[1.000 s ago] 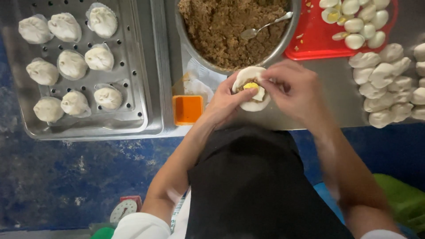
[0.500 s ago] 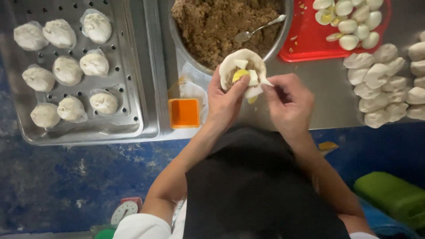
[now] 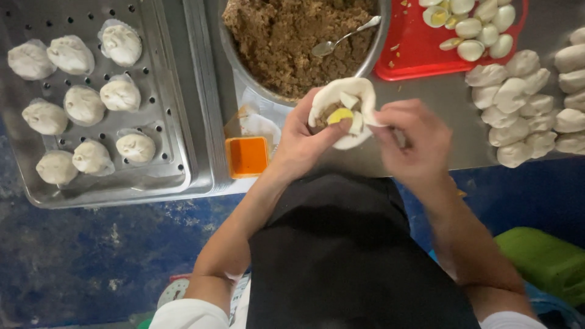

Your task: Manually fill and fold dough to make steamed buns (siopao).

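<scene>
My left hand [image 3: 301, 137] cups a round white dough wrapper [image 3: 345, 97] filled with brown minced filling and a yellow-and-white egg piece [image 3: 341, 115]. My right hand [image 3: 409, 137] pinches the wrapper's right edge with thumb and fingers. Both hands hover over the metal table edge, just below a big metal bowl [image 3: 244, 67] of brown filling with a spoon [image 3: 341, 39] lying in it.
A perforated metal tray [image 3: 177, 146] at left holds several shaped white buns. A red tray [image 3: 420, 64] of halved boiled eggs sits at top right, beside a heap of dough pieces [image 3: 530, 103]. An orange container [image 3: 247, 156] stands near my left wrist. A green object [image 3: 545, 259] lies below right.
The wrapper has been lifted and tilted up in my left hand, its edges folded higher around the filling. My right hand shifted to pinch the right rim.
</scene>
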